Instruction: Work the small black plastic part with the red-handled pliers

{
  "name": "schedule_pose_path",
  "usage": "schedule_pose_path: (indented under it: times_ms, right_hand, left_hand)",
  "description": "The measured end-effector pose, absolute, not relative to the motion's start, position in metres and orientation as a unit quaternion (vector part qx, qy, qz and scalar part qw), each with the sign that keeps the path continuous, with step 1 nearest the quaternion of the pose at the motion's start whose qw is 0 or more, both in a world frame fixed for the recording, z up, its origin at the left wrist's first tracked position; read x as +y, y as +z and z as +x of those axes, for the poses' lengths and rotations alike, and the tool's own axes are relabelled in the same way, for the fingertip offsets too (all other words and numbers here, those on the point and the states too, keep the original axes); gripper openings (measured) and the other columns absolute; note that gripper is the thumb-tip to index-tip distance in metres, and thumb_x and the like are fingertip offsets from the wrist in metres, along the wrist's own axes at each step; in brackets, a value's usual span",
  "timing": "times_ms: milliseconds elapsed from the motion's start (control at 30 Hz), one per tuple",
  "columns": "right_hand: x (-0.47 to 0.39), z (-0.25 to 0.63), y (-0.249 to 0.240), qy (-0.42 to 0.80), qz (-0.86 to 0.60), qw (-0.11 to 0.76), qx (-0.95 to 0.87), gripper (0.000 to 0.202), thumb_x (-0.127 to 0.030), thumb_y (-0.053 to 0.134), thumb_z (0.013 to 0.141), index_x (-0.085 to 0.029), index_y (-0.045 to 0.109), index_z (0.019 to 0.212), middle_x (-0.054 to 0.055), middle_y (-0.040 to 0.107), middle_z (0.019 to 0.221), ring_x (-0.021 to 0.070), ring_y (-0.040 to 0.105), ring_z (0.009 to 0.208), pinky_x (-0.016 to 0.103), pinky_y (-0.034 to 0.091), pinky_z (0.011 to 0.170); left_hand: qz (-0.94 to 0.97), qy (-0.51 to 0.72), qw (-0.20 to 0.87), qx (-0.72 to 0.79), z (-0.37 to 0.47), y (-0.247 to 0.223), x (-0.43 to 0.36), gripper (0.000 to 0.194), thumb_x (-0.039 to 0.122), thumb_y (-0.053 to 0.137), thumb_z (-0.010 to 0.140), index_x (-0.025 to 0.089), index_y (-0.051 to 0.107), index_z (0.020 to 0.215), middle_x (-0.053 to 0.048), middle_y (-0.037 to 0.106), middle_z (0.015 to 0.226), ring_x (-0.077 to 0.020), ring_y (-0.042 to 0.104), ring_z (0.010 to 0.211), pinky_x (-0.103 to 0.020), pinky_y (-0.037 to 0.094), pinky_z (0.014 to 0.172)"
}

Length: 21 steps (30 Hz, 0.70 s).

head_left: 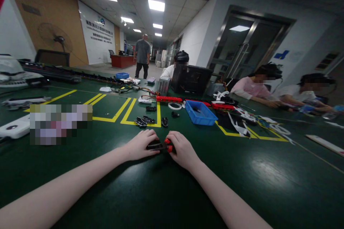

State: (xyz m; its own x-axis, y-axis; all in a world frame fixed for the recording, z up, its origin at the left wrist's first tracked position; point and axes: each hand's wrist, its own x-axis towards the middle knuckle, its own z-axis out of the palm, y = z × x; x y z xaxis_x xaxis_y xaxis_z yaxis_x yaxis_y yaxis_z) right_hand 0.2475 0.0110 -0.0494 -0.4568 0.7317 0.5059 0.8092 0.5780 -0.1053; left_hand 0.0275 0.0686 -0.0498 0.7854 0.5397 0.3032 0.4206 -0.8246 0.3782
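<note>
At the middle of the head view, my right hand [182, 150] is closed round the red handles of a pair of pliers [169, 147]. The dark jaws of the pliers point left and meet a small black part [153, 146]. My left hand [143, 145] is closed on that black part, its fingers curled over the top. Whether the jaws grip the part or only touch it, I cannot tell. Just beyond my hands lie several small black pieces [145, 121], with another black piece [165, 122] beside them.
A blue bin [201, 112] with dark items stands beyond my right hand. Red strips [169, 99], a white ring [174, 106] and a black computer case [190, 79] are farther back. Yellow tape marks the green table [129, 193]. Several people sit or stand beyond.
</note>
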Motion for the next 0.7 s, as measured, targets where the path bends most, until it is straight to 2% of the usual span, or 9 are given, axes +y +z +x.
schedule_pose_path:
  times_ms: [100, 200, 267, 367, 500, 567, 700]
  right_hand:
    - [0.008, 0.249, -0.047, -0.066, -0.452, 0.259, -0.851, 0.026, -0.024, 0.064, 0.078, -0.021, 0.052, 0.101, 0.010, 0.061, 0.102, 0.0252, 0.059, 0.094, 0.042, 0.051, 0.082]
    - [0.006, 0.248, -0.044, -0.063, -0.447, 0.250, -0.856, 0.029, -0.040, 0.066, 0.081, -0.020, 0.053, 0.097, 0.010, 0.062, 0.099, 0.0240, 0.059, 0.088, 0.039, 0.050, 0.077]
    - [0.005, 0.248, -0.043, -0.074, -0.446, 0.238, -0.860, 0.029, -0.044, 0.062, 0.085, -0.019, 0.054, 0.097, 0.010, 0.062, 0.097, 0.0234, 0.059, 0.086, 0.037, 0.048, 0.076]
    - [0.006, 0.250, -0.041, -0.098, -0.440, 0.221, -0.865, 0.028, -0.045, 0.054, 0.090, -0.019, 0.055, 0.097, 0.009, 0.063, 0.095, 0.0222, 0.059, 0.083, 0.035, 0.046, 0.073]
    - [0.010, 0.258, -0.041, -0.132, -0.425, 0.224, -0.867, 0.031, -0.043, 0.039, 0.097, -0.019, 0.058, 0.096, 0.008, 0.065, 0.096, 0.0214, 0.059, 0.086, 0.034, 0.044, 0.076]
    - [0.013, 0.264, -0.041, -0.135, -0.439, 0.234, -0.857, 0.034, -0.036, 0.030, 0.100, -0.018, 0.059, 0.097, 0.009, 0.065, 0.097, 0.0214, 0.058, 0.089, 0.035, 0.043, 0.077]
    - [0.016, 0.272, -0.044, -0.135, -0.475, 0.246, -0.834, 0.036, -0.031, 0.028, 0.101, -0.016, 0.061, 0.097, 0.009, 0.065, 0.095, 0.0205, 0.058, 0.085, 0.034, 0.041, 0.074]
  left_hand:
    - [0.935, 0.199, 0.153, 0.252, 0.027, -0.050, 0.070, 0.029, 0.040, 0.064, 0.086, 0.019, 0.059, 0.106, -0.007, 0.057, 0.109, -0.0238, 0.053, 0.099, -0.037, 0.043, 0.087]
    - [0.934, 0.199, 0.158, 0.250, 0.026, -0.051, 0.070, 0.029, 0.038, 0.064, 0.087, 0.020, 0.059, 0.109, -0.007, 0.057, 0.110, -0.0241, 0.053, 0.099, -0.038, 0.043, 0.088]
    - [0.934, 0.198, 0.161, 0.250, 0.025, -0.051, 0.071, 0.030, 0.038, 0.064, 0.087, 0.019, 0.059, 0.110, -0.008, 0.057, 0.110, -0.0242, 0.053, 0.100, -0.038, 0.043, 0.088]
    - [0.936, 0.194, 0.165, 0.241, 0.022, -0.050, 0.074, 0.034, 0.038, 0.065, 0.086, 0.019, 0.058, 0.113, -0.008, 0.057, 0.112, -0.0244, 0.053, 0.102, -0.038, 0.043, 0.089]
    - [0.932, 0.211, 0.203, 0.214, 0.014, -0.045, 0.079, 0.049, 0.037, 0.072, 0.079, 0.019, 0.053, 0.121, -0.008, 0.058, 0.116, -0.0240, 0.054, 0.106, -0.037, 0.044, 0.092]
    - [0.930, 0.210, 0.213, 0.214, 0.011, -0.043, 0.080, 0.046, 0.035, 0.073, 0.078, 0.019, 0.055, 0.118, -0.007, 0.059, 0.114, -0.0237, 0.055, 0.105, -0.037, 0.045, 0.091]
    - [0.925, 0.203, 0.232, 0.222, 0.009, -0.044, 0.081, 0.034, 0.032, 0.070, 0.081, 0.019, 0.059, 0.110, -0.006, 0.062, 0.107, -0.0217, 0.059, 0.098, -0.035, 0.047, 0.085]
